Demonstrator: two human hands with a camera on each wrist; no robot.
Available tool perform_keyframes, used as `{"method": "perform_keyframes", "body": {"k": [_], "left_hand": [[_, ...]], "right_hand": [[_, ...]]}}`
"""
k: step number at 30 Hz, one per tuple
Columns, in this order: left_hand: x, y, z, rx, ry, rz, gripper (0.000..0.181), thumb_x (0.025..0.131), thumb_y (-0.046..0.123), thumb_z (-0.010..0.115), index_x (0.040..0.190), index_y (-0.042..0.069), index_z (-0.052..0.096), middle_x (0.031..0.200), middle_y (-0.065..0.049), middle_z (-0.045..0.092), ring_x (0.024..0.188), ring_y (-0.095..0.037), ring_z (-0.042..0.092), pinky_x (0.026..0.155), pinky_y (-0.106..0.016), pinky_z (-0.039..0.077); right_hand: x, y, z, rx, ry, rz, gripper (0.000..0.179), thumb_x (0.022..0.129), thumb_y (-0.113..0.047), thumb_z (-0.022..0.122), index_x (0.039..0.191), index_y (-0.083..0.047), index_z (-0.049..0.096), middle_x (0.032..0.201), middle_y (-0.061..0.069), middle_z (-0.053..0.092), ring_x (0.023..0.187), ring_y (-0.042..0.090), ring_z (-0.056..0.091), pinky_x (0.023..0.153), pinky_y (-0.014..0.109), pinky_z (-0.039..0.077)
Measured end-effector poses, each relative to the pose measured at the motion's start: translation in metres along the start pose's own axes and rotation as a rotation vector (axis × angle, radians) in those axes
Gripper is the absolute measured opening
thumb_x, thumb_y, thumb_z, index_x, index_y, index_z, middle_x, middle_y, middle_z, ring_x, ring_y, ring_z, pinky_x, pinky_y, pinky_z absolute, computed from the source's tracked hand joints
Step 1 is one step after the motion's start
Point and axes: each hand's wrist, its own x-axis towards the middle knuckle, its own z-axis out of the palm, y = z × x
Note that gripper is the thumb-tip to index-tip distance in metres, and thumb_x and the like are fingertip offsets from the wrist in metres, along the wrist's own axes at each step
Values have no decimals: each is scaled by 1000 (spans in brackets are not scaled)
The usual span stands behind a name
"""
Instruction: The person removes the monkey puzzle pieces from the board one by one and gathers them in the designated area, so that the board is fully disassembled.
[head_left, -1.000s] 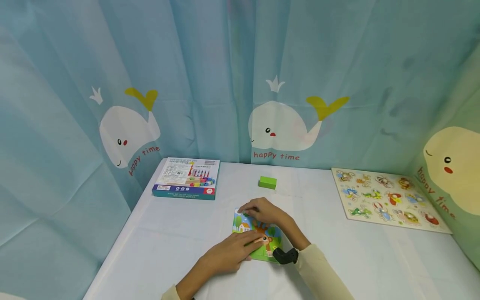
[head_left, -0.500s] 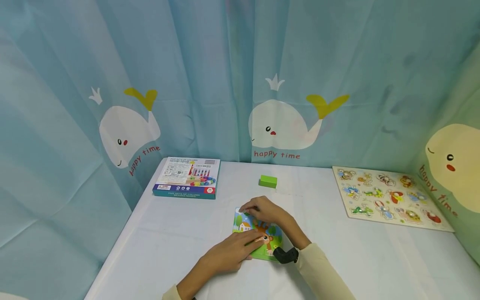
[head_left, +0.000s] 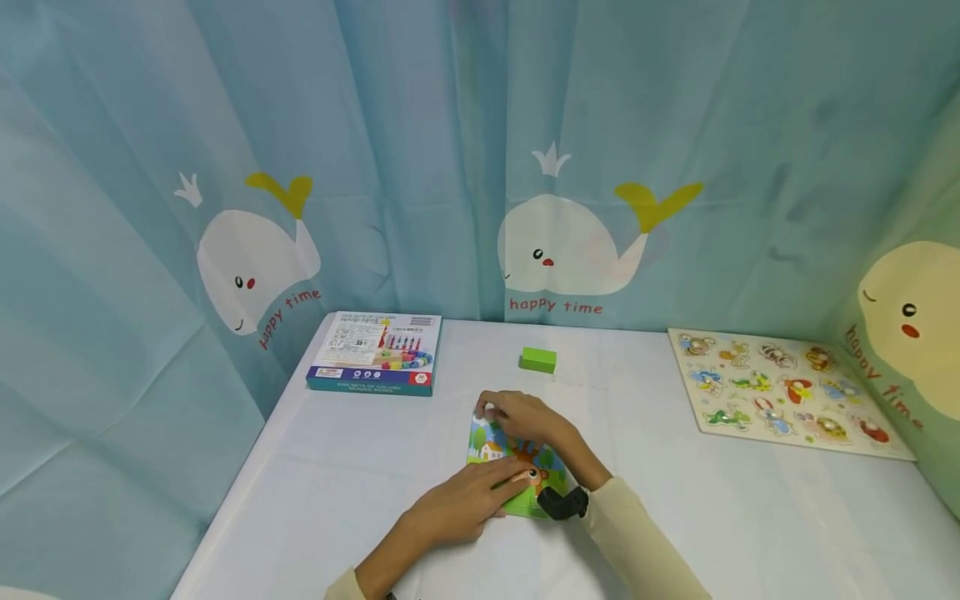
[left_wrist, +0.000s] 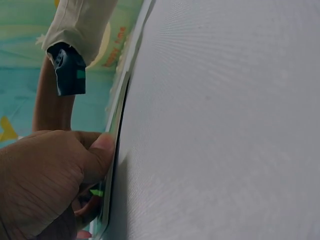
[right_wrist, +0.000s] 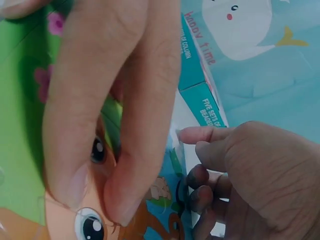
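A small picture puzzle [head_left: 489, 450] lies on the table in front of me, with a house, trees and an orange-brown deer on it. My left hand [head_left: 459, 502] rests across its lower left, fingers extended. In the right wrist view, the left fingers [right_wrist: 75, 165] press on the deer's face. The left thumb [left_wrist: 102, 150] lies at the puzzle's near edge in the left wrist view. At the far left corner, my right hand [head_left: 521, 414] pinches the puzzle between thumb and index finger, its other fingers curled. What lies under the right palm is hidden.
Behind the puzzle sits a green block [head_left: 538, 360]. A boxed bead toy [head_left: 375, 354] is at the back left. On the right lies a wooden peg board [head_left: 787, 392] with insect pictures. A blue whale-print curtain [head_left: 420, 167] surrounds the white table [head_left: 337, 483].
My right fingers have shifted slightly outward at the puzzle's far left corner, and the right wrist has moved a little left. The left hand stays in place on the puzzle.
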Motion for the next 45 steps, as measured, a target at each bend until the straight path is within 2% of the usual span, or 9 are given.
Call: {"method": "perform_keyframes", "body": {"k": [6,10,13,21,29,39,45], "left_hand": [[1,-1,-2,-11,-7,-10,57,95,24,62,147,12,43,152,-4,42,140,-21,42,105,-36,47],[2,0,-4,-18,-6,-9,57,94,23,63,146,11,44,150,-5,43,139,-21,43,104,-37,47],[2,1,-7,-16,-31,-26,55,95,23,62,146,10,45,152,-7,42,141,-23,41,104,-38,48],[8,6,-14,-59,-182,-146,50,99,26,56,146,15,42,161,-9,27,148,-26,29,102,-43,48],[15,11,-15,-126,-247,-223,30,99,29,56,126,19,47,161,-11,25,148,-34,25,105,-57,42],[21,14,-18,-151,-311,-259,28,98,27,58,121,19,46,163,-9,21,149,-34,23,106,-57,41],[23,16,-19,-121,-322,-267,31,98,28,59,124,19,45,163,-8,22,148,-33,26,105,-56,43]], "right_hand": [[3,-1,-2,15,-47,54,19,104,-13,44,109,-19,62,78,1,60,49,11,51,53,25,39],[3,0,-3,50,-59,48,19,104,-15,43,110,-19,61,93,3,65,48,13,55,60,29,44],[4,1,-2,50,-48,42,18,104,-16,44,108,-19,61,107,4,63,58,13,56,67,32,46],[3,1,-4,21,-33,38,17,104,-17,46,106,-20,63,103,2,58,87,15,55,74,36,46],[2,1,-2,46,-16,7,18,103,-16,47,108,-16,64,105,2,59,94,19,58,80,40,50],[2,2,-3,59,-2,0,17,103,-18,48,107,-15,64,108,5,62,103,27,60,84,47,51],[2,5,-2,103,-10,-19,13,102,-19,50,108,-13,61,96,2,61,80,15,55,70,32,48]]}}
